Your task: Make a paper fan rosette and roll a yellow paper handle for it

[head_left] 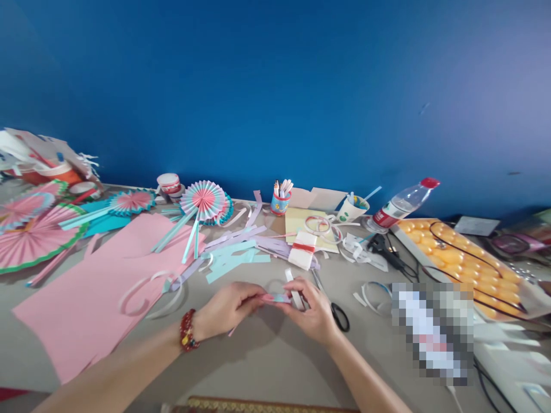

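Observation:
Over the near middle of the table, both hands hold a small folded paper strip (278, 298) in pink and light blue. My left hand (230, 307), with a red bead bracelet (187, 331) at the wrist, pinches its left end. At the other end, my right hand (314, 312) has fingers closed on the strip. A white curled band (296, 293) passes by those right fingers; whether they grip it too I cannot tell. Scissors (340, 317) with black handles lie just right of my right hand. Beyond the hands is a white card wound with red thread (302, 250).
Pink paper sheets (99, 292) and pleated paper fans (203, 201) spread leftward. Purple and mint paper scraps (239, 258) lie ahead. A pen cup (281, 203), a paper cup (350, 209) and a tilted bottle (402, 206) stand near the blue wall. Cables and a glue gun (390, 252) lie right.

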Tool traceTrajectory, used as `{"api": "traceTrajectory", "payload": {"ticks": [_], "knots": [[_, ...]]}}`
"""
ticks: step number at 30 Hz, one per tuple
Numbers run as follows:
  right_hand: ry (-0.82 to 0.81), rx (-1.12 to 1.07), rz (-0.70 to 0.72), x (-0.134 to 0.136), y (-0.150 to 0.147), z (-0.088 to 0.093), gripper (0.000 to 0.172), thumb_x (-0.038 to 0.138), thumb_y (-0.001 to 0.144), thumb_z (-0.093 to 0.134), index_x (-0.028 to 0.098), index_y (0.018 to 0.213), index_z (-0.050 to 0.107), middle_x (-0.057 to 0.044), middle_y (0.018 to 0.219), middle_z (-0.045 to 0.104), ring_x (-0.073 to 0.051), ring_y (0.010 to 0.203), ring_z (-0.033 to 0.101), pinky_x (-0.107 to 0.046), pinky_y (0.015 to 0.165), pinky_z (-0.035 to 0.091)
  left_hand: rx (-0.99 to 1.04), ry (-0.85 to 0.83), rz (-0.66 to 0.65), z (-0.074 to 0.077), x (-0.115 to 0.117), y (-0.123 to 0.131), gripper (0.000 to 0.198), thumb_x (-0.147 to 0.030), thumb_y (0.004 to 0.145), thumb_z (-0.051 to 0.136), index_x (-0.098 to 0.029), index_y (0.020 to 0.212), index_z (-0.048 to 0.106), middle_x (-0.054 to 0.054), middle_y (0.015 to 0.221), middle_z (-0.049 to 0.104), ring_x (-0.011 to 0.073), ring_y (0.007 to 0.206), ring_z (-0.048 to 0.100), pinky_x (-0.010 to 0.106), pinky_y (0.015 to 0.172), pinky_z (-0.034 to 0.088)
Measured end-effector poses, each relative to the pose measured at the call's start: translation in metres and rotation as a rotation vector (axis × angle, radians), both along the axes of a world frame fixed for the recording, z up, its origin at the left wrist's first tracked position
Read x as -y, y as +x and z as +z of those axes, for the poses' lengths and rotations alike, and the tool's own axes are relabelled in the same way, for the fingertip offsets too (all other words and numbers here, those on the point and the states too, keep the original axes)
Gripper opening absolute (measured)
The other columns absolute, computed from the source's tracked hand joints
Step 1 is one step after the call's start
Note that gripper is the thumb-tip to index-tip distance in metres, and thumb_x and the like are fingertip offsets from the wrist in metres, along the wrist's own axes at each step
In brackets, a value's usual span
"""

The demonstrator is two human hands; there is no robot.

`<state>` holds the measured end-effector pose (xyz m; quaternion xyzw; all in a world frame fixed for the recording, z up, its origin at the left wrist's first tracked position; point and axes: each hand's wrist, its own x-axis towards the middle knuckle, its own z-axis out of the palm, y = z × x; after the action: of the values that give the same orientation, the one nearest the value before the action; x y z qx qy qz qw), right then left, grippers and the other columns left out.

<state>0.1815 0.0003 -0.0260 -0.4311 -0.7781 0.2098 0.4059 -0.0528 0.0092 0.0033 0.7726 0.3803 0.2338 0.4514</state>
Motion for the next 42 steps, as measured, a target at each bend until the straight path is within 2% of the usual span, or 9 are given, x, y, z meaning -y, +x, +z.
{"api": "traceTrajectory", "payload": {"ticks": [5, 10, 17, 25, 28, 32, 35, 38, 42], "knots": [[-0.013, 0.019, 0.018, -0.003, 0.004, 0.002, 0.027, 0.03, 0.083, 0.071, 0.026, 0.108, 0.061, 0.0, 0.087, 0.066, -0.015, 0.073, 0.062, -0.023, 0.065, 0.049, -0.004, -0.066, 0.069, -0.001, 0.001, -0.002, 0.033, -0.039, 0.098, 0.048, -0.018, 0.084, 0.069, 0.001, 0.069, 0.067, 0.0134, 0.062, 0.061, 0.021, 0.062, 0.043], [-0.032, 0.001, 0.038, -0.006, 0.004, 0.004, 0.026, 0.031, 0.084, 0.07, 0.026, 0.108, 0.06, 0.002, 0.086, 0.063, -0.013, 0.068, 0.057, -0.021, 0.061, 0.046, 0.102, -0.265, 0.046, -0.003, 0.001, -0.001, 0.034, -0.042, 0.096, 0.049, -0.017, 0.084, 0.068, 0.002, 0.073, 0.068, 0.014, 0.063, 0.064, 0.021, 0.059, 0.046], [-0.058, -0.037, 0.064, -0.005, 0.007, 0.003, 0.028, 0.029, 0.086, 0.068, 0.027, 0.112, 0.057, 0.0, 0.092, 0.062, -0.013, 0.07, 0.056, -0.022, 0.063, 0.047, 0.043, -0.057, 0.048, -0.001, 0.006, 0.002, 0.017, -0.024, 0.088, 0.057, -0.018, 0.1, 0.068, 0.0, 0.078, 0.065, 0.0132, 0.067, 0.057, 0.02, 0.061, 0.042], [-0.054, 0.003, 0.116, -0.006, 0.009, 0.009, 0.042, 0.047, 0.088, 0.066, 0.026, 0.123, 0.057, -0.007, 0.113, 0.065, -0.019, 0.086, 0.065, -0.027, 0.072, 0.053, 0.077, -0.212, 0.112, -0.009, 0.004, 0.002, 0.031, -0.037, 0.096, 0.046, -0.017, 0.08, 0.063, 0.0, 0.067, 0.063, 0.0111, 0.055, 0.06, 0.019, 0.053, 0.043], [0.014, -0.005, 0.094, -0.006, 0.013, 0.017, 0.024, 0.031, 0.099, 0.047, 0.027, 0.121, 0.058, -0.007, 0.11, 0.069, -0.019, 0.089, 0.068, -0.029, 0.078, 0.053, 0.106, -0.325, 0.141, -0.015, 0.0, -0.001, 0.028, -0.04, 0.094, 0.048, -0.017, 0.082, 0.06, -0.001, 0.068, 0.064, 0.0104, 0.051, 0.061, 0.019, 0.048, 0.043], [0.12, 0.019, 0.099, 0.0, 0.019, 0.026, 0.033, 0.015, 0.097, 0.044, 0.03, 0.125, 0.054, -0.005, 0.098, 0.072, -0.019, 0.09, 0.07, -0.031, 0.084, 0.054, 0.263, -0.436, 0.196, -0.024, -0.006, -0.002, 0.023, -0.04, 0.09, 0.056, -0.02, 0.097, 0.047, -0.001, 0.07, 0.068, 0.0119, 0.047, 0.061, 0.019, 0.044, 0.042], [0.089, 0.043, 0.115, 0.004, 0.02, 0.027, 0.04, 0.016, 0.096, 0.049, 0.028, 0.133, 0.044, -0.007, 0.102, 0.073, -0.021, 0.093, 0.071, -0.035, 0.086, 0.055, 0.412, -0.479, 0.234, -0.028, -0.007, -0.002, 0.029, -0.04, 0.09, 0.059, -0.023, 0.09, 0.035, -0.001, 0.07, 0.069, 0.012, 0.047, 0.061, 0.019, 0.045, 0.043], [0.009, 0.081, 0.146, 0.005, 0.019, 0.025, 0.042, 0.017, 0.096, 0.049, 0.026, 0.136, 0.04, -0.009, 0.11, 0.073, -0.021, 0.1, 0.071, -0.033, 0.087, 0.056, 0.503, -0.432, 0.246, -0.028, -0.005, -0.001, 0.028, -0.04, 0.093, 0.055, -0.023, 0.088, 0.033, -0.002, 0.072, 0.067, 0.0101, 0.046, 0.061, 0.019, 0.046, 0.044], [0.058, 0.157, 0.132, 0.003, 0.014, 0.024, 0.038, 0.017, 0.096, 0.049, 0.026, 0.133, 0.044, -0.007, 0.106, 0.074, -0.02, 0.093, 0.073, -0.031, 0.083, 0.057, 0.481, -0.292, 0.268, -0.023, -0.002, -0.001, 0.023, -0.04, 0.097, 0.049, -0.021, 0.09, 0.039, -0.001, 0.082, 0.064, 0.0087, 0.049, 0.062, 0.02, 0.048, 0.045]]}}
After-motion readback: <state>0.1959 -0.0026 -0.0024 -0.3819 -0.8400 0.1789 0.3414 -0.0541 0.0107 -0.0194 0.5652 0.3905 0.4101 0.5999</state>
